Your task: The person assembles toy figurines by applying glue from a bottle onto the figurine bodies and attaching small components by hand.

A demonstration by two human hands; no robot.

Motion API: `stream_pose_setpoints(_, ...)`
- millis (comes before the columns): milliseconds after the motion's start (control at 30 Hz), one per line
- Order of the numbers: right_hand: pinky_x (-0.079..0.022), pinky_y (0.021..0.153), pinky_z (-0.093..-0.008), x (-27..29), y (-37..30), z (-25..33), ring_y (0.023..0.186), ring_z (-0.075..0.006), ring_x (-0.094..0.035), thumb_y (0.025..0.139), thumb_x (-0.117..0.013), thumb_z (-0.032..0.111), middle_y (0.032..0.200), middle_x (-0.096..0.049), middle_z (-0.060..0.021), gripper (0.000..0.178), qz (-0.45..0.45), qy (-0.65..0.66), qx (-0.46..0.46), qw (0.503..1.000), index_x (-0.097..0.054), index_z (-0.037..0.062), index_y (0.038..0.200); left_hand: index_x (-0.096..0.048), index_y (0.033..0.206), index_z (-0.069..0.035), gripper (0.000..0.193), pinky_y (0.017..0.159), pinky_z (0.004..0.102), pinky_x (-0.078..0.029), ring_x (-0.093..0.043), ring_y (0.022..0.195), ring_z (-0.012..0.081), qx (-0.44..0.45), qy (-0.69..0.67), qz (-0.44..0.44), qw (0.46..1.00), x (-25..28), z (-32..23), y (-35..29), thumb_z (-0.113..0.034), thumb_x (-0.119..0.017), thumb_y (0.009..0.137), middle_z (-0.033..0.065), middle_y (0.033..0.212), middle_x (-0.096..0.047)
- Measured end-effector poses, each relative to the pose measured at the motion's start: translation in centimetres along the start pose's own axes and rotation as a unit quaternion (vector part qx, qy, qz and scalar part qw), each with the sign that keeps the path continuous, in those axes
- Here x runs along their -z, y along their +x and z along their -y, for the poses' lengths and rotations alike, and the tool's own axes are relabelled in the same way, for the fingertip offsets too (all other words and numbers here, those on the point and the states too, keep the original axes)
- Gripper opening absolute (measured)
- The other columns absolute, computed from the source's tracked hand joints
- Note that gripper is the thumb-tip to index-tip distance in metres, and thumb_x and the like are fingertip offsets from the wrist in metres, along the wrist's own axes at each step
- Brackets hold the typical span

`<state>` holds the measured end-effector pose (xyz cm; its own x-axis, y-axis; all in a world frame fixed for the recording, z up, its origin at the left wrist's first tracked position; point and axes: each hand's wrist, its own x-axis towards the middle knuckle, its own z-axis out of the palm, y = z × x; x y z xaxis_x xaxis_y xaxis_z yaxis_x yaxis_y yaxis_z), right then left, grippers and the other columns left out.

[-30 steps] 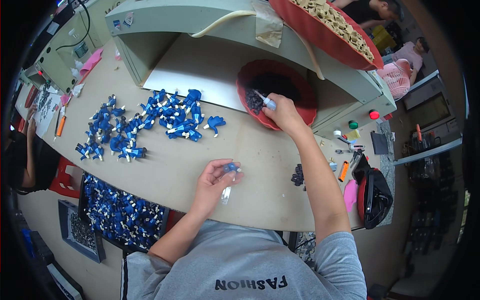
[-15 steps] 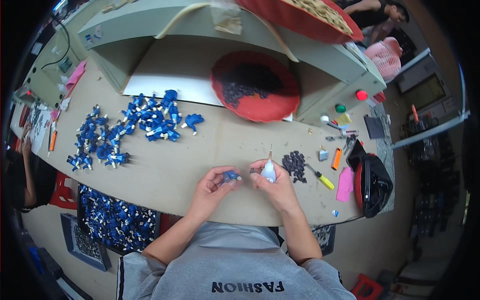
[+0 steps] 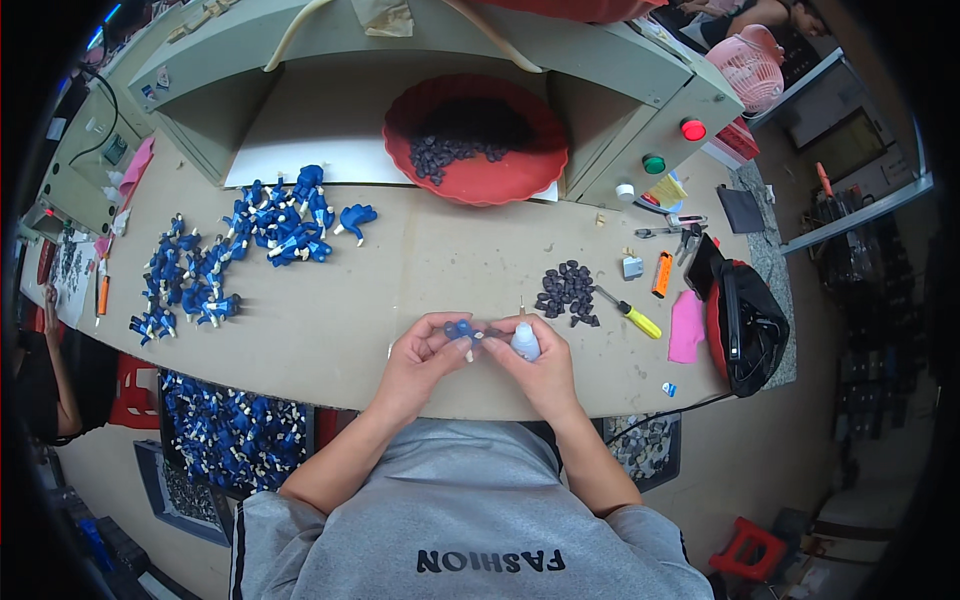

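Observation:
Pinched in the fingers of my left hand (image 3: 415, 362) is a small blue toy figure (image 3: 461, 331) with cream ends. My right hand (image 3: 546, 374) grips a pale squeeze bottle (image 3: 525, 342) with a thin needle tip pointing away from me. The right thumb and forefinger meet the figure, seemingly with a small dark piece between them, largely hidden by the fingers. Just beyond this hand lies a pile of dark purple pieces (image 3: 568, 292). Several more blue figures (image 3: 290, 222) are spread over the left side of the table (image 3: 330, 320).
A red scalloped tray (image 3: 475, 185) of dark pieces sits under the grey-green shelf. To the right lie a yellow screwdriver (image 3: 640, 320), an orange cutter (image 3: 662, 274), pink cloth (image 3: 686, 328) and a black-red bag (image 3: 750, 330). Below the table's left edge stands a crate of blue figures (image 3: 235, 425).
My hands have come together, so the right fingers now meet the blue figure. The bottle has moved left with the right hand. The whole view has shifted somewhat.

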<state>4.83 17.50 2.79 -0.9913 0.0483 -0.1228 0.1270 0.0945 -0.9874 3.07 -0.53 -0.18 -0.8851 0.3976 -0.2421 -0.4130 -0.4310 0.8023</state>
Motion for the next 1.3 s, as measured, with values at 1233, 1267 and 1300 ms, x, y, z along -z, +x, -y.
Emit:
stream_pose_setpoints(1233, -0.056, 0.069, -0.0337, 0.4, 0.2, 0.3, 0.082, -0.0285, -0.068, 0.074, -0.078, -0.004, 0.099, -0.068, -0.0168, 0.026, -0.024, -0.284, 0.394, 0.874, -0.067, -0.0023, 0.097, -0.054, 0.129, 0.001, 0.037, 0.093, 0.028, -0.052, -0.061, 0.111, 0.0148, -0.073, 0.102, -0.031, 0.992, -0.9, 1.5, 0.0, 0.007, -0.059, 0.093, 0.0119, 0.124, -0.063)
stream_pose_setpoints(1267, -0.056, 0.069, -0.0337, 0.3, 0.1, 0.1, 0.081, -0.0285, -0.068, 0.074, -0.078, -0.004, 0.099, -0.068, -0.0168, 0.026, -0.034, -0.285, 0.398, 0.871, -0.067, -0.0023, 0.097, -0.054, 0.129, 0.001, 0.037, 0.093, 0.028, -0.052, -0.061, 0.111, 0.0148, -0.073, 0.1, -0.032, 0.992, -1.0, 1.7, 0.0, 0.007, -0.059, 0.093, 0.0119, 0.124, -0.063)
stream_pose_setpoints(1300, -0.056, 0.069, -0.0336, 0.2, 0.0, -0.1, 0.081, -0.0285, -0.068, 0.074, -0.078, -0.004, 0.098, -0.068, -0.0169, 0.025, -0.044, -0.286, 0.402, 0.869, -0.067, -0.0024, 0.097, -0.057, 0.127, 0.001, 0.036, 0.092, 0.0278, -0.053, -0.063, 0.108, 0.0142, -0.082, 0.097, -0.041, 0.991, -1.1, 1.9, 0.0, 0.005, -0.061, 0.092, 0.0112, 0.121, -0.065)
